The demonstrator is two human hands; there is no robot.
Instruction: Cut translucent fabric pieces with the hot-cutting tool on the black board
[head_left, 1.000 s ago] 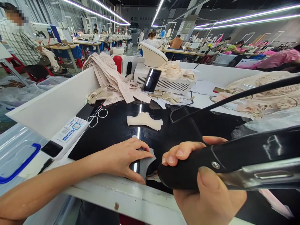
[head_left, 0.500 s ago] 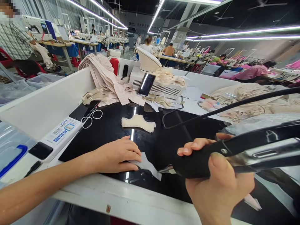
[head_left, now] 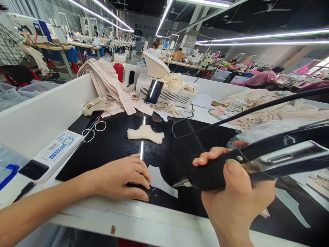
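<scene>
My left hand (head_left: 123, 176) lies palm down near the table's front edge, fingers slightly apart. Its fingertips touch or lie just beside the left end of a thin, pale grey-white cut piece (head_left: 161, 181); the exact contact is hard to see. In my right hand (head_left: 239, 192) is a black corded tool (head_left: 210, 175) with a silver panel, gripped with the thumb on top. The tool's pointed metal tip (head_left: 183, 183) hovers close to the pale piece's right part. Farther back, a small stack of cream, curved cut pieces (head_left: 145, 133) lies on the black table surface (head_left: 108, 147).
A black cable (head_left: 231, 116) loops across the right side. Fabric strips (head_left: 113, 89), a phone (head_left: 154, 92) and a vented white machine (head_left: 172, 94) stand at the back. At left lie a white box (head_left: 55, 147) and a dark device (head_left: 34, 169). Bagged fabric (head_left: 272, 106) covers the right.
The view has turned slightly right, so everything sits farther left. The tool's tip, formerly against the pale piece's edge, now shows apart from it. The pale piece looks flatter and more exposed.
</scene>
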